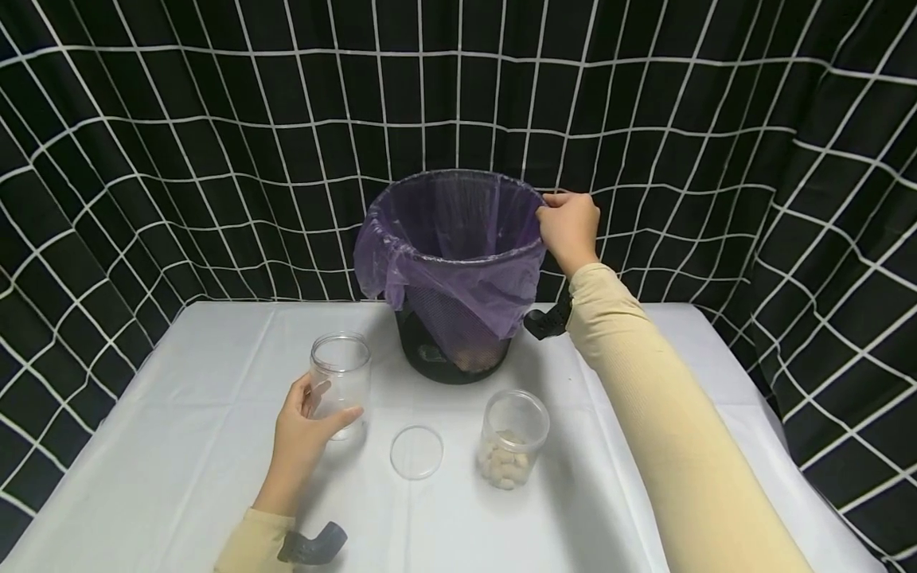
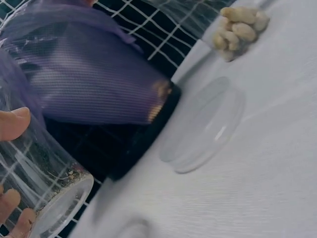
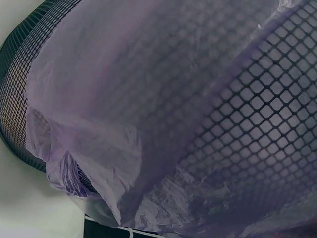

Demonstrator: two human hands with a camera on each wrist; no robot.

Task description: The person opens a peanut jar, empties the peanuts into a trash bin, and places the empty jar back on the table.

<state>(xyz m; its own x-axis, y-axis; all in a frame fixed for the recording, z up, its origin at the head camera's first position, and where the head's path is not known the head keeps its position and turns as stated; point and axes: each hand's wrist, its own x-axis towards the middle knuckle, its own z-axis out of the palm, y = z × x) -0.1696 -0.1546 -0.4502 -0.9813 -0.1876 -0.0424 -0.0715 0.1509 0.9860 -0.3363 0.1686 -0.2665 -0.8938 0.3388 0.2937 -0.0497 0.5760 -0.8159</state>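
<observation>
My left hand [image 1: 304, 434] holds a clear plastic jar [image 1: 342, 366] upright without a lid, thumb on one side and fingers on the other. Small brownish crumbs [image 2: 72, 177] lie at the jar's bottom in the left wrist view. Up at the back, my right hand [image 1: 573, 227] grips the right rim of a black mesh trash can [image 1: 423, 350], which stands upright. A purple trash bag [image 1: 494, 294] lines the can and is folded over its rim. Some light brown stuff shows faintly through the mesh low in the can.
A round clear lid [image 1: 417, 452] lies flat on the white-covered table [image 1: 215, 446] between the jars. Right of it stands a second clear jar [image 1: 517, 410], open-topped, partly filled with pale nut-like pieces [image 1: 505, 465]. Black cloth with white grid lines [image 1: 286, 159] hangs behind and at both sides.
</observation>
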